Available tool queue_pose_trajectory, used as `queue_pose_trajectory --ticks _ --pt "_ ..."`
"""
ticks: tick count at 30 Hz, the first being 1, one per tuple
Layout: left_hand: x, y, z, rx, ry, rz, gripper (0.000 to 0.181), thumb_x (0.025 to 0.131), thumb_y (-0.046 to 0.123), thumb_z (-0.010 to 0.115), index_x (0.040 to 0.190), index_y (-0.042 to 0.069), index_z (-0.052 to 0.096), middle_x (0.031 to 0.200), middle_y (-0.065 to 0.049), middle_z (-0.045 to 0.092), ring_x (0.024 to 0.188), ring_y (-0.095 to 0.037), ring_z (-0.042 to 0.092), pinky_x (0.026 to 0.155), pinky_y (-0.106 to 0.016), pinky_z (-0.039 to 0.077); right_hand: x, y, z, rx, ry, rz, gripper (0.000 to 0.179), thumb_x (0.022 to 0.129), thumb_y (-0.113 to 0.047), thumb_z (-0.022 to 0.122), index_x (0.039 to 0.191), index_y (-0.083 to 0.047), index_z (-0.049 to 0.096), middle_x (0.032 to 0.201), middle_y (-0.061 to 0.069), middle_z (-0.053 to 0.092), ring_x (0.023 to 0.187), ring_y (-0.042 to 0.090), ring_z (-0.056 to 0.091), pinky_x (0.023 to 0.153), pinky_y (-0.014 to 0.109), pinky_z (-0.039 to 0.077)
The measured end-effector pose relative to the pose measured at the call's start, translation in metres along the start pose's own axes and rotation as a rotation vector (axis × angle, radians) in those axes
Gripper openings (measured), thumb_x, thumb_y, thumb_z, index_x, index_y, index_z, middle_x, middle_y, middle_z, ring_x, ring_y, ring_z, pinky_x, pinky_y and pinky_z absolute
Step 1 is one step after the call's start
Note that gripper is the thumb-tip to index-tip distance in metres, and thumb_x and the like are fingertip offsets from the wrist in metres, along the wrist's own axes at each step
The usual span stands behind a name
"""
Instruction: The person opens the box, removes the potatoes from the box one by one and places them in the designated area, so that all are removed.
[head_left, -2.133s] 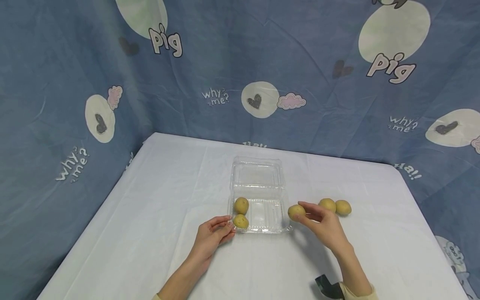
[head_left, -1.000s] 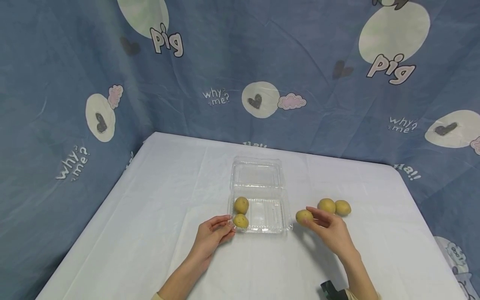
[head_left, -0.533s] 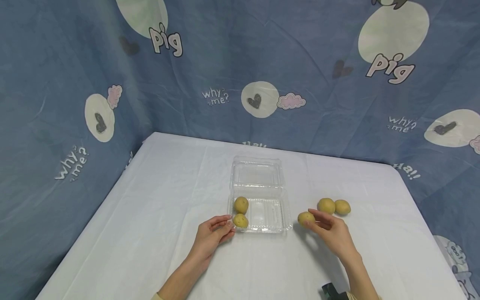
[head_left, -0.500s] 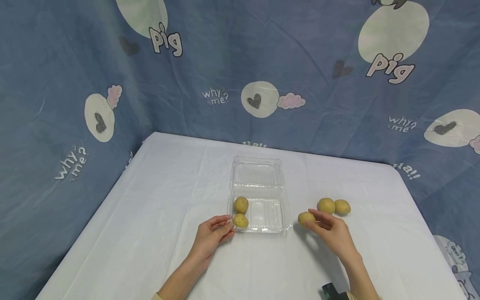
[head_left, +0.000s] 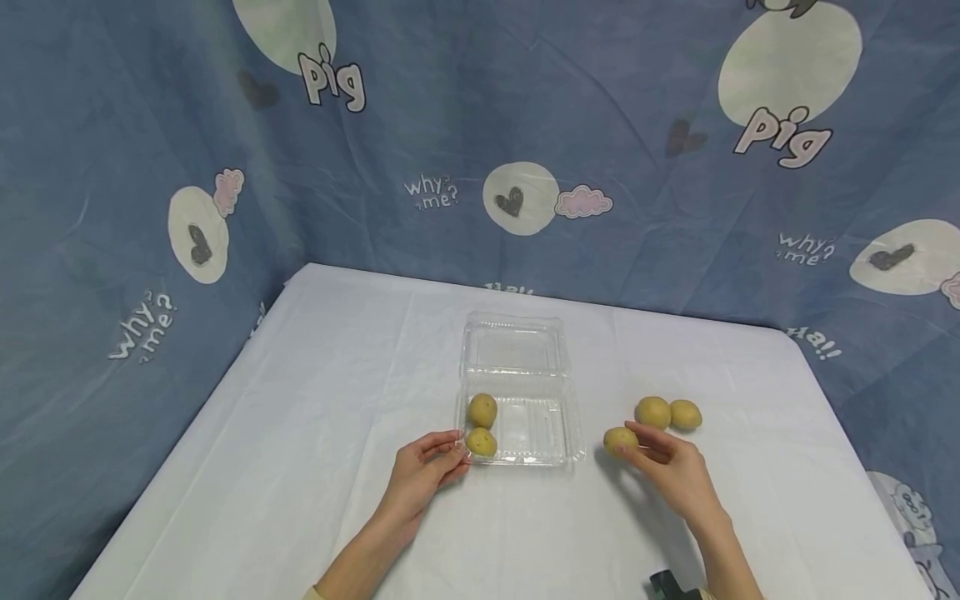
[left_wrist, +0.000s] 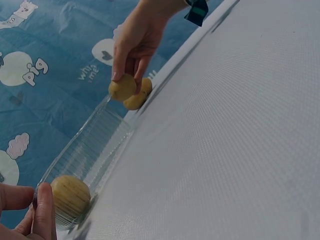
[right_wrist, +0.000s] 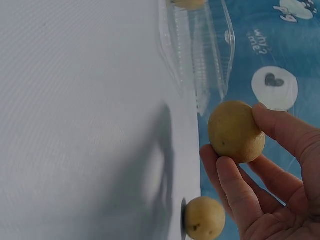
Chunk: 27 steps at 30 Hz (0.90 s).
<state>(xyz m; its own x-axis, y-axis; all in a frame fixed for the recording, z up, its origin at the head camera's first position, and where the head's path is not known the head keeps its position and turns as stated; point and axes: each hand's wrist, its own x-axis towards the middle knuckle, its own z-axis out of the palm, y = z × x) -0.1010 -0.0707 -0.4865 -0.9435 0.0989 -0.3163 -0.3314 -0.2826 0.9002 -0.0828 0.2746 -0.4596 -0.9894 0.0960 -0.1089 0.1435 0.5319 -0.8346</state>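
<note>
A clear plastic clamshell container (head_left: 528, 433) lies with its lid folded back on the white table. Two yellow potatoes (head_left: 482, 411) sit along the left side of its base. My left hand (head_left: 427, 471) pinches the container's near left rim between thumb and fingers, as the left wrist view also shows. To the right of the container, my right hand (head_left: 667, 467) holds a potato (right_wrist: 236, 131) between thumb and fingertips, above the table, with a shadow beneath. Behind that hand, two more potatoes (head_left: 653, 412) rest side by side on the table.
A white cloth covers the table (head_left: 360, 358). Blue printed curtain (head_left: 420, 108) hangs along the back and sides. The folded-back lid (head_left: 513, 346) lies behind the base. A dark strap piece (head_left: 667, 585) sits at the right wrist.
My right hand has drawn back from the container's right edge, moving right and nearer to me with the potato still held. The left hand and the container have stayed put.
</note>
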Motion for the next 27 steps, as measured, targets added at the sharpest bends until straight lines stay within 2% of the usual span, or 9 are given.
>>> queue_pose_trajectory --ticks 15,22,27 --pt "-0.001 0.001 0.001 0.007 0.000 -0.001 0.032 0.092 -0.004 0.063 0.122 -0.014 0.055 0.095 -0.013 0.062 0.084 -0.017 0.067 0.080 -0.025 0.060 -0.004 0.010 -0.009 -0.033 0.018 0.084 0.063 0.087 -0.047 0.072 0.135 -0.009 0.058 0.129 0.013 0.061 0.113 0.027 0.062 0.098 0.038 0.050" --pt "-0.001 0.001 0.001 0.012 0.006 0.000 0.033 0.092 -0.003 0.064 0.122 -0.013 0.056 0.094 -0.013 0.062 0.084 -0.017 0.067 0.079 -0.025 0.060 -0.004 0.016 -0.014 -0.036 0.021 0.091 0.064 0.088 -0.048 0.071 0.136 -0.007 0.057 0.129 0.016 0.061 0.113 0.029 0.062 0.101 0.048 0.048" --pt "-0.001 0.000 0.001 0.014 0.009 0.002 0.032 0.092 -0.003 0.064 0.121 -0.013 0.056 0.094 -0.013 0.062 0.083 -0.017 0.067 0.079 -0.024 0.060 -0.002 0.021 -0.016 -0.058 0.038 0.091 0.063 0.088 -0.047 0.071 0.135 -0.007 0.058 0.129 0.017 0.061 0.113 0.029 0.062 0.099 0.047 0.049"
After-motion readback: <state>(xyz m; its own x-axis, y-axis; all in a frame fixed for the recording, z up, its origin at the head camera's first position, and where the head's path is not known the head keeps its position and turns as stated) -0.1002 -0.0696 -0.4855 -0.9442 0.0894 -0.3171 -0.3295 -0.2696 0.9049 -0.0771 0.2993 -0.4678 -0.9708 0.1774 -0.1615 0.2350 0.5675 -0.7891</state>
